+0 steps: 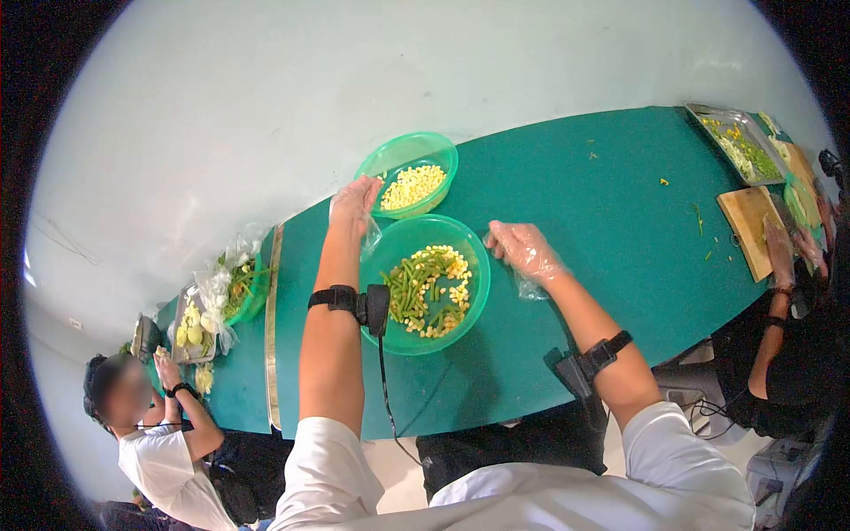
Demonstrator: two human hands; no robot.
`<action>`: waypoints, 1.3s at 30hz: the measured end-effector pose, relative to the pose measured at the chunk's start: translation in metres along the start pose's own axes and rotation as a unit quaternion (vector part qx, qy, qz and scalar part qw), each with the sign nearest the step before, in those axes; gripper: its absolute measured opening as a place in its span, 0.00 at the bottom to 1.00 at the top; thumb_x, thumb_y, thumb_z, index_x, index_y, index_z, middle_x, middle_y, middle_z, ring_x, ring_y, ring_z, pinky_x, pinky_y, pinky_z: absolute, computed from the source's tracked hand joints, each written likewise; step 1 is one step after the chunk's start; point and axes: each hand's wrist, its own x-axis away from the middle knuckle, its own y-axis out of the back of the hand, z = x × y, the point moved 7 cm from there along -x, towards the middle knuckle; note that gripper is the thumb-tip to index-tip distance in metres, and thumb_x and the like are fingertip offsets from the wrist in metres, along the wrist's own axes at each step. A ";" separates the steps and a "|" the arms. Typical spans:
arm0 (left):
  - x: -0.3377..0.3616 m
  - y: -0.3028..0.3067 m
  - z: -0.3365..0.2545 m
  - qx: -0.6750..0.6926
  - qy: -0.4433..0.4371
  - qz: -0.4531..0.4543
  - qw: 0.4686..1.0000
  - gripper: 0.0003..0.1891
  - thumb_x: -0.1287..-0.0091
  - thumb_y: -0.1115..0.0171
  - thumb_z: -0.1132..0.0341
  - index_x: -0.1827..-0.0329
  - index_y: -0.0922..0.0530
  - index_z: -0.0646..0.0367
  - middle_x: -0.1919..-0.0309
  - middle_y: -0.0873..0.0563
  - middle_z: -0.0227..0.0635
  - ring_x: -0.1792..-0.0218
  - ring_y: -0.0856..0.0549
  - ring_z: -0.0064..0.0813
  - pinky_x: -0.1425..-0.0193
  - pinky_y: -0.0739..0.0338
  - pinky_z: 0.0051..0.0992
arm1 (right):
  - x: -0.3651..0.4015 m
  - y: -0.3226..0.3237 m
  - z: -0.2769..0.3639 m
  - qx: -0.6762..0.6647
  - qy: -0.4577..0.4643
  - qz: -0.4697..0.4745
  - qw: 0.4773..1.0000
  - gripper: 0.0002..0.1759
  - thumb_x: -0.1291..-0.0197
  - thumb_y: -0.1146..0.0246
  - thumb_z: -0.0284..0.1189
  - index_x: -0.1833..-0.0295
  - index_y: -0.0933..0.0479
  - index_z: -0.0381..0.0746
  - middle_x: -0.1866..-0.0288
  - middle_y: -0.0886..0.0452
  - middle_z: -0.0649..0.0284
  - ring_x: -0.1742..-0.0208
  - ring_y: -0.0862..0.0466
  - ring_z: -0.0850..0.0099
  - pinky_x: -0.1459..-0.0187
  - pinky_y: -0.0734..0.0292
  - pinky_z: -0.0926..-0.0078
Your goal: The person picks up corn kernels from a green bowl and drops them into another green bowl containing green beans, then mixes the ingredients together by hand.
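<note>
Both my hands wear clear plastic gloves. My left hand (pixel 356 200) is at the left edge of the far green plastic bowl (pixel 405 147), its fingers drawn together; what they hold, if anything, I cannot make out. Pale yellow pieces, like corn kernels (pixel 416 187), lie in that bowl. Closer to me is a second green bowl (pixel 475 301), with cut green beans (pixel 409 288) and more pale kernels inside. Just right of its rim, my right hand (pixel 524 250) hovers with curled fingers; their contents, if any, are hidden.
Right, a co-worker's hand (pixel 779 248) rests at a wooden cutting board (pixel 745 232), below a metal tray (pixel 744 146) of chopped vegetables. Left, another person (pixel 168 442) works by a tray and a green basket (pixel 251 301) of vegetables. The green table (pixel 575 186) meets a wall behind.
</note>
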 end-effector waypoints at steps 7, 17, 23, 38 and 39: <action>0.004 -0.004 -0.006 -0.061 -0.019 0.037 0.997 0.23 0.31 0.48 0.82 0.32 0.36 0.74 0.37 0.25 0.57 0.46 0.16 0.42 0.42 0.15 0.26 | -0.001 0.001 0.002 -0.007 0.013 -0.001 1.000 0.31 0.27 0.50 0.51 0.64 0.18 0.34 0.76 0.20 0.63 0.73 0.22 0.73 0.65 0.25 0.72; 0.074 0.001 -0.045 -0.270 -0.093 0.031 0.958 0.15 0.26 0.43 0.59 0.49 0.22 0.62 0.63 0.15 0.35 0.62 0.16 0.24 0.64 0.22 0.20 | 0.000 0.002 0.003 0.008 0.012 0.002 1.000 0.30 0.27 0.49 0.51 0.64 0.18 0.34 0.75 0.19 0.61 0.72 0.21 0.72 0.65 0.24 0.71; 0.098 0.106 -0.008 -0.257 -0.061 0.007 0.965 0.17 0.27 0.44 0.49 0.59 0.18 0.53 0.77 0.21 0.24 0.73 0.22 0.17 0.70 0.31 0.20 | -0.003 -0.006 -0.004 0.011 0.050 0.014 0.999 0.27 0.28 0.48 0.48 0.62 0.18 0.35 0.74 0.17 0.58 0.72 0.18 0.70 0.65 0.24 0.68; 0.106 0.089 0.031 -0.208 -0.122 0.094 0.966 0.18 0.28 0.45 0.52 0.69 0.25 0.57 0.74 0.26 0.23 0.71 0.28 0.20 0.64 0.31 0.26 | -0.042 -0.007 -0.016 0.016 -0.054 -0.160 0.985 0.21 0.30 0.41 0.43 0.68 0.19 0.37 0.78 0.21 0.66 0.81 0.24 0.77 0.76 0.27 0.75; 0.108 0.087 0.029 -0.225 -0.141 0.115 0.957 0.18 0.29 0.45 0.52 0.69 0.26 0.58 0.73 0.26 0.23 0.70 0.28 0.20 0.64 0.31 0.26 | -0.048 -0.009 -0.017 0.005 -0.057 -0.166 0.985 0.21 0.29 0.41 0.43 0.67 0.19 0.37 0.78 0.21 0.66 0.80 0.24 0.77 0.76 0.27 0.76</action>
